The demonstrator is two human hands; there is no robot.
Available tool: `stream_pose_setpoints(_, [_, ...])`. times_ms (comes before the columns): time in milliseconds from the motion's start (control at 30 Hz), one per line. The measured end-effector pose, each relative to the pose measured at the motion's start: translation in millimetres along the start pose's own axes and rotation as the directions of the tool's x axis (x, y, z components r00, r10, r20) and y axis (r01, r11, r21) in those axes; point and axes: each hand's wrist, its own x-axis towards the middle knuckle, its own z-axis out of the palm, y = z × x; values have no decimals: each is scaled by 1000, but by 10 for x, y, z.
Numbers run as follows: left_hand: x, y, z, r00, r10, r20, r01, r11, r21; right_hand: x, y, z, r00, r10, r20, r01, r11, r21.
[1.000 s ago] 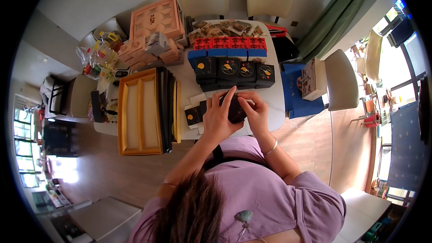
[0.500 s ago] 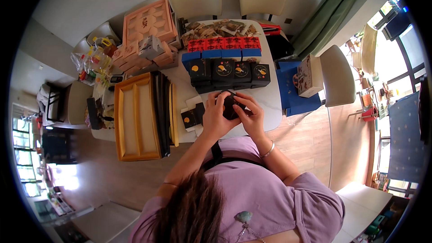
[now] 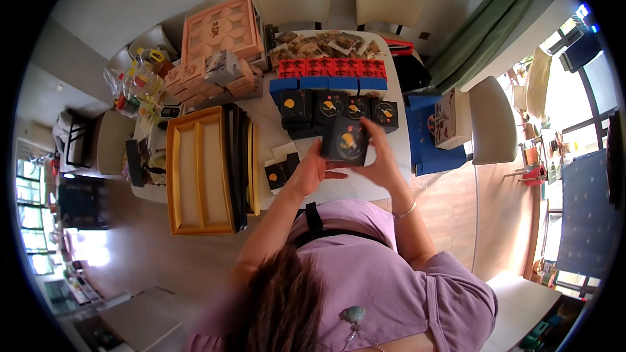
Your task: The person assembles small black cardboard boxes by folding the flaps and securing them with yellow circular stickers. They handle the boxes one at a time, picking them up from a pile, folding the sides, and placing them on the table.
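Note:
A small black box (image 3: 346,139) with a yellow-orange printed design is raised over the near part of the table, tilted so its decorated face shows. My right hand (image 3: 381,164) grips its right side, with fingers reaching to the far corner and the thumb near the lower edge. At its lower left corner my left hand (image 3: 310,171) bears on the box, its fingers partly hidden. Just beyond stand rows of similar black boxes (image 3: 298,105). Left of my left hand lies an opened black carton (image 3: 281,171) with white flaps.
Gold-rimmed trays (image 3: 201,168) stand at the table's left, overhanging its front edge. Behind them are pink boxes (image 3: 220,29) and clear bottles (image 3: 145,83). Red packets (image 3: 329,68), blue boxes (image 3: 315,83) and small wrapped packs (image 3: 326,45) fill the far side. A chair (image 3: 492,120) is at right.
The black box, earlier cupped close between both hands, has been lifted forward and right, and its printed face now shows. My right hand has shifted to its right side.

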Motion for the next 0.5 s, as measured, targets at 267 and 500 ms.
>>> stream_pose_setpoints(267, [-366, -401, -1434, 702, 544, -459, 382, 256, 888, 574, 1023, -319, 990, 139, 20, -127, 945, -300])
stream_pose_setpoints(500, [-652, -712, -1662, 441, 646, -623, 789, 52, 613, 604, 1179, -190, 987, 146, 72, -112, 928, -354])
